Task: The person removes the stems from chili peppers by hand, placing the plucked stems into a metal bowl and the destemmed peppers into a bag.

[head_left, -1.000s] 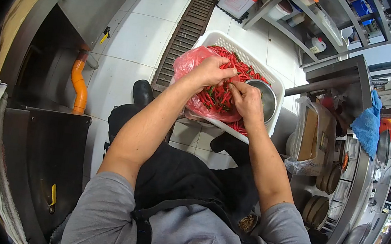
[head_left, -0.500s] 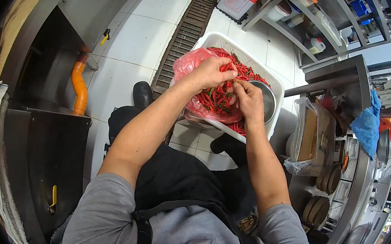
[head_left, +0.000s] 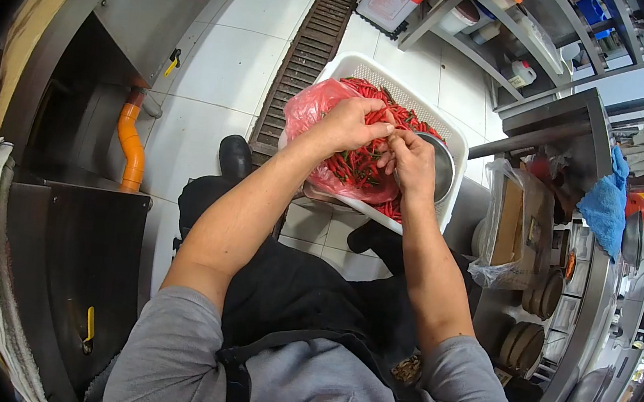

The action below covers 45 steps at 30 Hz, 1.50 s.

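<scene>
A white plastic basket (head_left: 459, 137) holds many red chillies (head_left: 359, 166), some with green stems, partly in a pink plastic bag (head_left: 308, 108). A round metal bowl (head_left: 443, 169) sits at the basket's right side. My left hand (head_left: 351, 126) is over the chillies with thumb and fingers closed in a pinch. Close beside it, my right hand (head_left: 410, 161) is also pinched, between the left hand and the bowl. The fingertips nearly meet; whatever they hold is too small to make out.
A floor drain grate (head_left: 302, 50) runs past the basket's left side. Steel cabinets and an orange pipe (head_left: 130, 142) stand at the left. On the right are a plastic-wrapped carton (head_left: 510, 221), a blue cloth (head_left: 603, 201) and metal shelving (head_left: 500, 78).
My right hand has lifted slightly from the chillies, and its fingertips are now closer to those of my left hand. The left hand has shifted slightly.
</scene>
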Each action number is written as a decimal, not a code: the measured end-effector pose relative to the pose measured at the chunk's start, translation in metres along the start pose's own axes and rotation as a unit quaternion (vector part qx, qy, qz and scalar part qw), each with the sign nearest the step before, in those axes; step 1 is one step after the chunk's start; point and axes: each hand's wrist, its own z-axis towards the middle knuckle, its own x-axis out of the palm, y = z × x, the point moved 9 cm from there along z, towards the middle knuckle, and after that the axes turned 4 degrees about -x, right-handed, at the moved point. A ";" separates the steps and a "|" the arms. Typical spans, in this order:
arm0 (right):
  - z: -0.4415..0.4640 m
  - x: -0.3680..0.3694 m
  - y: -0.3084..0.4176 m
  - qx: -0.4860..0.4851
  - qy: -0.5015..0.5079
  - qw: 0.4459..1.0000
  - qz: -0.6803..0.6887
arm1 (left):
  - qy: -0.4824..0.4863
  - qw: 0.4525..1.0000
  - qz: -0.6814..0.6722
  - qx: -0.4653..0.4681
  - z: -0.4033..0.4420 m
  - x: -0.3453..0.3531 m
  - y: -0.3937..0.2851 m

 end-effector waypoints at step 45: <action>-0.050 -0.046 0.058 -0.240 -0.049 0.909 -0.338 | 0.120 0.910 0.391 -0.069 -0.019 0.027 0.032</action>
